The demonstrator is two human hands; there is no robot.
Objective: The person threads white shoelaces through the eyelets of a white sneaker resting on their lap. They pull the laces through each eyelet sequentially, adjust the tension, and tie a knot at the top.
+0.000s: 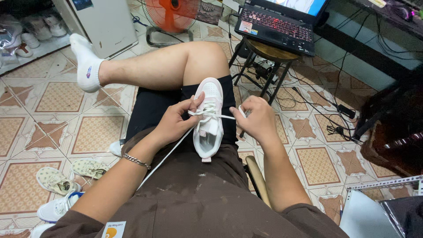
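Head view: a person sits w/ one leg crossed over the other, a white-and-pale-pink sneaker (209,118) resting on the lap, toe pointing away, opening toward the body.

The left hand (178,120) is at the shoe's left side – thumb and fingers pinched shut on the white shoelace (211,113) near the eyelets. From that hand a long loose stretch of lace runs down and left across the brown shirt. A silver bracelet (136,161) sits on the left wrist.

The right hand (257,119) is just beside the shoe on the right, fingers curled closed on the other end of the lace, which is pulled taut across the tongue between the two hands.

Around them: patterned tile floor (53,97); a patterned pair of shoes (70,174) and a white-and-blue sneaker (57,207) lie at lower left. Beyond the knee – an open laptop (277,24) on a round stool (266,55), an orange fan (172,15), and cables (326,105) strewn over the floor at right.
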